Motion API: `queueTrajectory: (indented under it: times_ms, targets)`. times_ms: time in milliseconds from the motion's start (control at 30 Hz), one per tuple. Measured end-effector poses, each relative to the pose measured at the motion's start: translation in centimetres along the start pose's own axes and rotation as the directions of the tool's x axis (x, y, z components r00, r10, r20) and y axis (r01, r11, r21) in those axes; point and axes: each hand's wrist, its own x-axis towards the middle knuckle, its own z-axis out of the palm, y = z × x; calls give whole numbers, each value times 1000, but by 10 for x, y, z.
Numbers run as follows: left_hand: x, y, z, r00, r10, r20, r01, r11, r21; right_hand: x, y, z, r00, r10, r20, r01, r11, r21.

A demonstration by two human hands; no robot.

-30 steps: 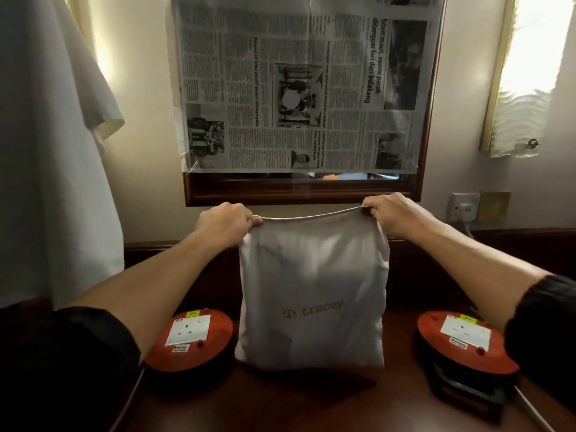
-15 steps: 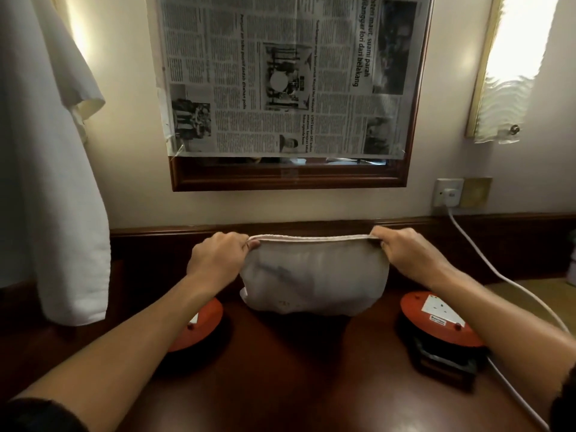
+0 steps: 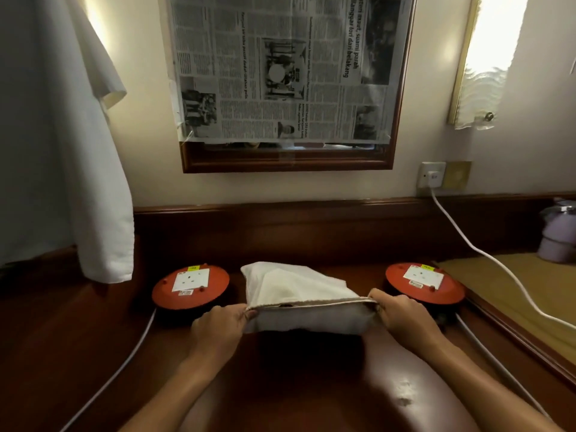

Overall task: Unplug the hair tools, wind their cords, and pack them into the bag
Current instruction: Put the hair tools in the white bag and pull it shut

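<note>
Head view shows my 2 hands on the top edge of the pale cloth bag point(image 3: 299, 294), which now lies on its side on the dark wooden counter point(image 3: 124, 332). 1 second ago I held it upright and hanging full length with its printed side toward me; half a second ago it was sagging low; now its body rests flat, pointing away from me, with the mouth facing me. My left hand point(image 3: 218, 330) pinches the left corner of the rim and my right hand point(image 3: 405, 319) pinches the right corner, so the corded edge is stretched taut between them. I judge that the packing is done or close to it, and that what remains is closing the mouth.

Its cloth is soft and creased, bulging in the middle as if something bulky sits inside. A dark sliver shows just under the rim, but I cannot tell what it is.

It sits between 2 red round cord reels, the left reel point(image 3: 190, 285) near my left hand and the right reel point(image 3: 425, 283) just beyond my right hand. A white cable point(image 3: 486, 254) runs from the wall socket point(image 3: 431, 179) down past the right reel.
</note>
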Motion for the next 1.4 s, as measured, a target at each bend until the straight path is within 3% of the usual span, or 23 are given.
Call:
queueTrajectory:
  times_ms: [133,233,400,500,633,733,800,900,967,1033,1133,1233,1333,1400]
  targets:
    - [-22,-10,22,996,-86,26,87,996,-25,-20,-5,22,998,62,15,-62,997,54]
    - [-39,-25,45,996,-72,60,83,978,-192,-39,-4,40,994,103,19,-104,990,90]
    - [-69,-36,67,998,-59,36,65,979,-192,-72,-7,58,993,118,19,-119,978,171]
    - [-73,-42,72,999,-31,20,35,954,-298,-83,-13,60,992,125,-36,-116,977,179]
    - [-74,-45,71,993,-120,3,90,729,-678,-87,-14,53,986,156,-52,-132,941,313]
    - [-73,-46,71,959,-271,-81,116,640,-760,-88,-14,51,980,185,-78,-126,870,477]
    - [-73,-44,71,934,-333,-127,129,648,-751,-88,-10,54,919,346,-187,-162,766,622]
    - [-71,-43,65,885,-423,-192,152,653,-742,-84,-2,58,735,628,-256,-344,670,658]
    - [-69,-46,64,806,-536,-253,177,625,-760,-83,0,60,623,720,-307,-411,634,654]
    - [-68,-49,65,743,-612,-270,205,592,-779,-85,0,59,574,740,-350,-427,635,643]
    - [-70,-52,70,781,-571,-254,252,660,-708,-86,2,64,654,678,-336,-455,707,541]
    - [-75,-40,72,858,-438,-267,333,872,-360,-86,1,73,776,492,-395,-438,871,225]
    - [-79,-25,73,932,-115,-343,119,993,-11,-84,-4,77,842,246,-481,-189,968,164]
    - [-78,-24,79,966,42,-257,-42,999,4,-84,-8,78,896,91,-434,-3,980,199]
